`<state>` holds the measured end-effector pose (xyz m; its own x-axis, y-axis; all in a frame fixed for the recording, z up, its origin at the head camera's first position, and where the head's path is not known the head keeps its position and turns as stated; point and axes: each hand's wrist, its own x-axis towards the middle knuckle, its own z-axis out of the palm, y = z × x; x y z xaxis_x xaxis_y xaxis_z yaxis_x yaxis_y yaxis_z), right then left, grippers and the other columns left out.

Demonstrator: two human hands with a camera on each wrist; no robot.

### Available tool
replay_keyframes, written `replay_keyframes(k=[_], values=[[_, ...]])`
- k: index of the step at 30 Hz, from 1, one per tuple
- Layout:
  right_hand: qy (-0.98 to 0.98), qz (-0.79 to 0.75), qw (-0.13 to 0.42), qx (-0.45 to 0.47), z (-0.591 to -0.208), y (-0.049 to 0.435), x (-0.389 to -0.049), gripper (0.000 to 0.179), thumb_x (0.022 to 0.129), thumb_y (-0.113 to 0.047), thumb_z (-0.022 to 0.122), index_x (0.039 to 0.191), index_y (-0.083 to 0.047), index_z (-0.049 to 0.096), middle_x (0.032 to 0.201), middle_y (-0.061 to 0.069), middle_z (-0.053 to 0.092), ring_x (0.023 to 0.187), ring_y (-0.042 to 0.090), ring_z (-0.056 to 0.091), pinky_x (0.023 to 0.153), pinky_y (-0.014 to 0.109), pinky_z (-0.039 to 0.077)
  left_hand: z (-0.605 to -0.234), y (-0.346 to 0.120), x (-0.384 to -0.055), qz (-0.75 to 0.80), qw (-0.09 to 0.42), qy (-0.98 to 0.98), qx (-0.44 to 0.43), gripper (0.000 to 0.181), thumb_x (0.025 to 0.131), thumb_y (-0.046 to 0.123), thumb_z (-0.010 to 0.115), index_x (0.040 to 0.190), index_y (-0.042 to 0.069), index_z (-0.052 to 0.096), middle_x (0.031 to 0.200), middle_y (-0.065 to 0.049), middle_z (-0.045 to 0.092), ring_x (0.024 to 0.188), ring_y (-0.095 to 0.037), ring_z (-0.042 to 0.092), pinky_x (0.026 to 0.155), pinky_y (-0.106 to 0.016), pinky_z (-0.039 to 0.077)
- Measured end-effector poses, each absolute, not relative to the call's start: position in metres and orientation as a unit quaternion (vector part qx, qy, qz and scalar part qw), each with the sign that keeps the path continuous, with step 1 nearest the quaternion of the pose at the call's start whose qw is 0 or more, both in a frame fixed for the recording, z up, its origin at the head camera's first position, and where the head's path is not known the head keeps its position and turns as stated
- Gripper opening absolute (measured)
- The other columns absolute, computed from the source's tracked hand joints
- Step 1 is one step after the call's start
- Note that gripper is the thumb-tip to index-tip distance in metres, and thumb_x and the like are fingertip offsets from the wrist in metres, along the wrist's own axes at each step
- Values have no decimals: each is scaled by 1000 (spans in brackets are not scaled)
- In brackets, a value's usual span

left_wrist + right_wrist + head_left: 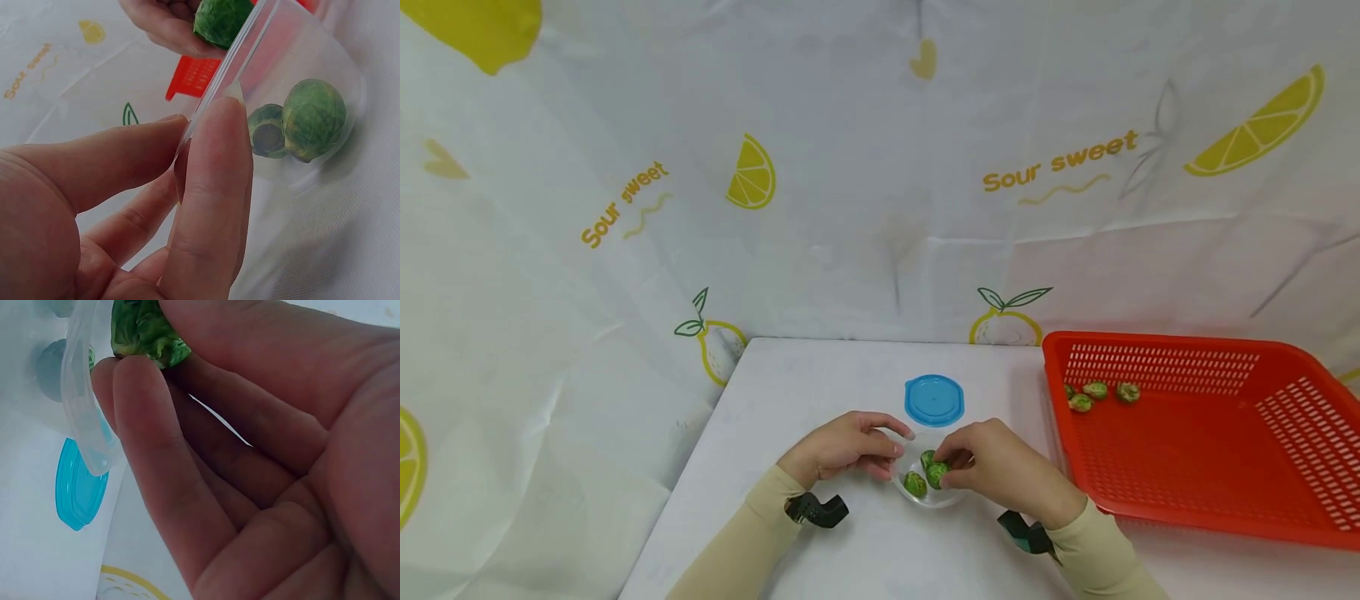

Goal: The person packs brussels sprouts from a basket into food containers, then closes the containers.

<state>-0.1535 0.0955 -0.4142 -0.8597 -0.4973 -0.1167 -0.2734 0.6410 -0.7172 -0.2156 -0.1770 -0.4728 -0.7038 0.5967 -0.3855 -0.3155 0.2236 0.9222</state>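
A small clear plastic bowl [340, 47] stands on the white table, and my left hand [850, 447] pinches its left rim between thumb and fingers. Two green Brussels sprouts, one at the front [914, 484] and one farther back [927, 459], lie inside; the left wrist view shows them through the clear wall. Over the bowl's right side, my right hand [1003, 467] holds another Brussels sprout [147, 334] between thumb and fingertips. Behind the bowl a blue lid [934, 400] lies flat on the table.
A large red plastic basket [1195, 450] takes up the table's right side, close to my right forearm. Several Brussels sprouts [1127, 392] sit in its back left corner. White cloth [850, 267] printed with lemons hangs behind the table [820, 375] and along its left.
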Motion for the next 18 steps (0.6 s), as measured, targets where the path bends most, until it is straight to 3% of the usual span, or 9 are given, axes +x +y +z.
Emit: replay_keyframes(k=[18], values=[[891, -369, 165, -208, -413, 91, -150, 18, 88, -11, 90, 104, -9, 84, 94, -4, 79, 85, 14, 68, 75, 27, 66, -473, -177, -215, 611, 371, 691, 102, 33, 101, 12, 75, 134, 9, 71, 93, -8, 77, 74, -13, 74, 76, -29, 68]])
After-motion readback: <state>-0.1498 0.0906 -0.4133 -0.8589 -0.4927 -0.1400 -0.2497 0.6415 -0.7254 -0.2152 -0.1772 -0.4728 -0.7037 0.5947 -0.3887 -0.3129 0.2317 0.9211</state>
